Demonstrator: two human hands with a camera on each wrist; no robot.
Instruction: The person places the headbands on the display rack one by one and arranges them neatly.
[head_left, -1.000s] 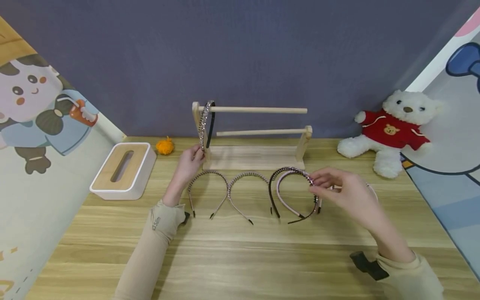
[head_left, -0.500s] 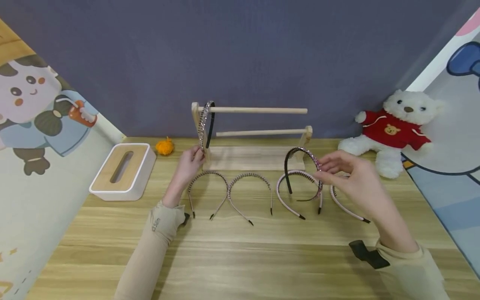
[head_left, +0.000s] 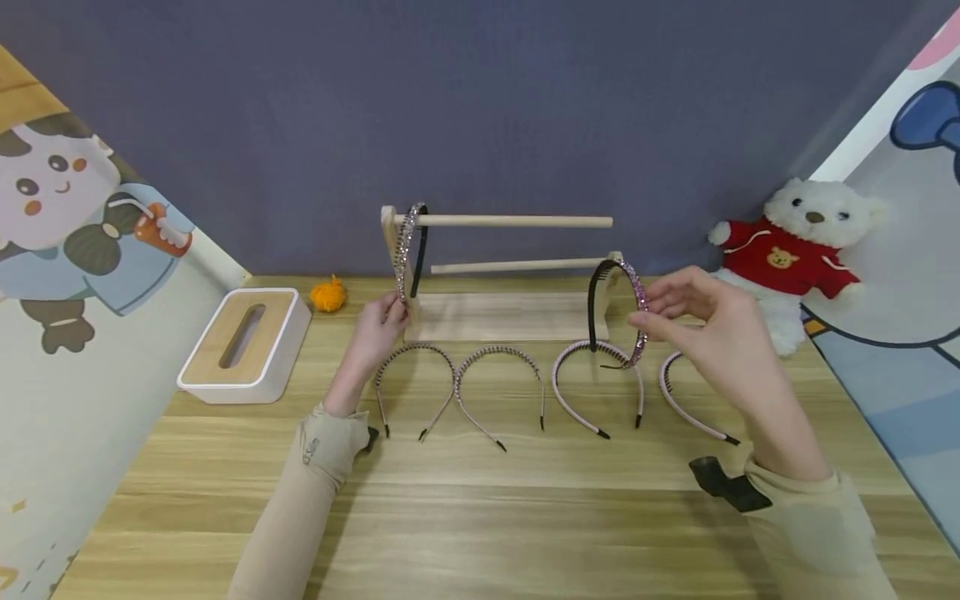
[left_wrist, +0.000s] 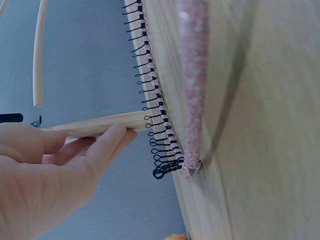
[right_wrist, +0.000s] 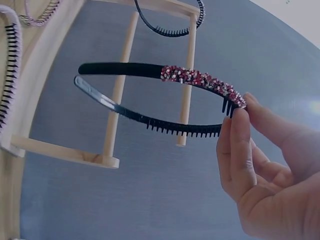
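Observation:
My right hand [head_left: 712, 333] pinches a black headband [right_wrist: 195, 76] covered in pink and silver sparkles, raised in front of the rack's right end. Its comb teeth show in the right wrist view. On the left, my left hand [head_left: 380, 325] grips the left post [left_wrist: 107, 124] of the wooden rack [head_left: 502, 315], low down. A silver sparkly headband [head_left: 405, 250] hangs over the upper rod [head_left: 517, 221] by that post. Before the rack lie a pale pink headband [head_left: 417, 345], a second [head_left: 498, 350], a thicker one [head_left: 561, 395] and another [head_left: 686, 417], partly behind my right hand.
At the left stands a white tissue box [head_left: 277, 367] with a wooden lid, and an orange fuzzy ball [head_left: 328, 295] lies behind it. A white teddy bear [head_left: 780, 258] in a red sweater sits at the back right. A dark wall [head_left: 495, 108] closes the back.
My right hand has lifted the sparkly headband up and away from the pink ones, towards the rack's right end. My left hand has stayed at the post.

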